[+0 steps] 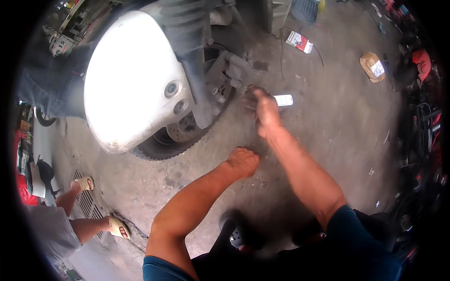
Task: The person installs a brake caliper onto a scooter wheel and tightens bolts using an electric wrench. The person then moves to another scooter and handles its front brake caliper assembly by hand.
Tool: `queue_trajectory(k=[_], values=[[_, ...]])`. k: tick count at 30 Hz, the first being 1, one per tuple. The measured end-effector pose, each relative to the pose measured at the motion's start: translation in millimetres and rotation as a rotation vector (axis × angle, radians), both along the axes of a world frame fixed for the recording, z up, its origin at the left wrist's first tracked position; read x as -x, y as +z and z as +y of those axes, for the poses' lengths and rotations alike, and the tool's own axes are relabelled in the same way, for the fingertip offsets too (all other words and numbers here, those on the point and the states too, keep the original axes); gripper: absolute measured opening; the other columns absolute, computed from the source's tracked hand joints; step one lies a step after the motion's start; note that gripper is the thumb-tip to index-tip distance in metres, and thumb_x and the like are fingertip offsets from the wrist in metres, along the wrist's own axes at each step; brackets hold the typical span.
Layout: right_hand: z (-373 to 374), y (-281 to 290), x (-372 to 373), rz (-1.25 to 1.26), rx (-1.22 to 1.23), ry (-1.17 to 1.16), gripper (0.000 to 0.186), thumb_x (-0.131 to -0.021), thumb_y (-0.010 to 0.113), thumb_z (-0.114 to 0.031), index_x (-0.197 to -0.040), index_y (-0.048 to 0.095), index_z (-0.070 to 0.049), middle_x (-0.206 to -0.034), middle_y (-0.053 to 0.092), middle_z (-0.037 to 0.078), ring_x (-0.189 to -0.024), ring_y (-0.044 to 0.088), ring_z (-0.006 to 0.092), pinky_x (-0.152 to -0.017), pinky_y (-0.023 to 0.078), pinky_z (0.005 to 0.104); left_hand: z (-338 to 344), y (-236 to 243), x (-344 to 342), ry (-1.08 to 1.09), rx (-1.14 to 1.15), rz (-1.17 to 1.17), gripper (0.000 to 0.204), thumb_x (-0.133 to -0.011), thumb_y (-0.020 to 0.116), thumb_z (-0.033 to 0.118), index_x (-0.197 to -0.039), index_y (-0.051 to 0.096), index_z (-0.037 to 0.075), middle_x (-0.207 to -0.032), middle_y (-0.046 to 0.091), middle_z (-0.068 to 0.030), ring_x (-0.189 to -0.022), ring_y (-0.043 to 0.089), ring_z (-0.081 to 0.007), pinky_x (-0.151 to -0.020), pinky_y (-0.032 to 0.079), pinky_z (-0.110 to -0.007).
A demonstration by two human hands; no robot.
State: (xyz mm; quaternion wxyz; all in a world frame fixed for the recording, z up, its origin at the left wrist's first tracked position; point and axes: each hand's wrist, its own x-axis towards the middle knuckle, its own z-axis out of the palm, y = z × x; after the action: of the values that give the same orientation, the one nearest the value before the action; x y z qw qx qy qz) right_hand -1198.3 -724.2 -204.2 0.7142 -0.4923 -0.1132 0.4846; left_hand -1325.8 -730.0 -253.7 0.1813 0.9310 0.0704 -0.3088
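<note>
The front end of a motorcycle stands ahead on the left, with a white fender [126, 79] over its wheel. Below the fender show the black tyre [161, 152] and the brake disc [180, 129]. A dull grey brake caliper [236, 69] sits at the wheel's right side. My right hand [265, 110] is just below the caliper, its fingers smeared by motion. A small white oblong thing [283, 99] shows beside that hand; whether I hold it or it lies on the floor is unclear. Nearer me, my left hand [243, 161] is closed, with its palm side hidden.
A red and white packet [299, 42] and a brown package with a white label [372, 67] lie on the concrete floor [328, 122]. Dark clutter with a red part [422, 64] lines the right. At left, a person in sandals [117, 226] stands by a floor grate [89, 202].
</note>
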Motion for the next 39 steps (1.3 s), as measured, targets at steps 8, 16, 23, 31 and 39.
queue_trajectory(k=[8,16,23,31,39], values=[[-1.3,3.6,57.2,-0.068,0.005,0.29,0.054,-0.089,0.056,-0.047,-0.11,0.056,0.002,-0.09,0.063,0.012,-0.078,0.062,0.0168,-0.065,0.048,0.0303,8.4,-21.6,31.6,0.074,-0.077,0.095,0.03,-0.084,0.048,0.014,-0.109,0.062,0.009,-0.11,0.063,-0.0137,-0.106,0.058,-0.0273,-0.091,0.044,-0.038],[-3.2,4.9,51.0,-0.632,0.103,0.163,0.036,-0.091,0.051,-0.035,-0.1,0.059,-0.001,-0.09,0.063,0.022,-0.087,0.059,0.0398,-0.077,0.044,0.0434,6.1,-3.2,28.7,0.114,-0.085,-0.013,0.033,-0.09,0.045,0.019,-0.121,0.053,0.01,-0.124,0.055,-0.0112,-0.118,0.049,-0.0235,-0.097,0.039,-0.036],[-13.0,7.8,39.4,-0.724,0.052,0.163,0.03,-0.089,0.055,-0.032,-0.094,0.06,-0.003,-0.087,0.063,0.021,-0.085,0.06,0.0387,-0.074,0.045,0.0455,3.5,-11.0,31.1,0.02,-0.11,0.154,0.036,-0.09,0.043,0.02,-0.125,0.047,0.01,-0.131,0.048,-0.0104,-0.123,0.044,-0.0199,-0.099,0.037,-0.032],[-5.2,26.3,23.7,-0.873,0.056,0.165,0.028,-0.089,0.057,-0.029,-0.096,0.06,-0.002,-0.089,0.063,0.02,-0.085,0.059,0.0397,-0.072,0.046,0.0457,8.7,-33.4,41.0,0.036,-0.112,0.027,0.03,-0.084,0.049,0.014,-0.113,0.054,0.009,-0.116,0.056,-0.0128,-0.111,0.052,-0.0241,-0.092,0.042,-0.036],[-4.1,9.4,32.2,-0.764,-0.009,0.048,0.021,-0.088,0.058,-0.025,-0.095,0.061,-0.005,-0.086,0.064,0.017,-0.081,0.06,0.0388,-0.07,0.046,0.0458,-0.7,-5.7,14.0,0.063,-0.039,0.145,0.034,-0.084,0.054,0.013,-0.118,0.053,0.01,-0.12,0.056,-0.011,-0.113,0.052,-0.0243,-0.092,0.042,-0.038]])
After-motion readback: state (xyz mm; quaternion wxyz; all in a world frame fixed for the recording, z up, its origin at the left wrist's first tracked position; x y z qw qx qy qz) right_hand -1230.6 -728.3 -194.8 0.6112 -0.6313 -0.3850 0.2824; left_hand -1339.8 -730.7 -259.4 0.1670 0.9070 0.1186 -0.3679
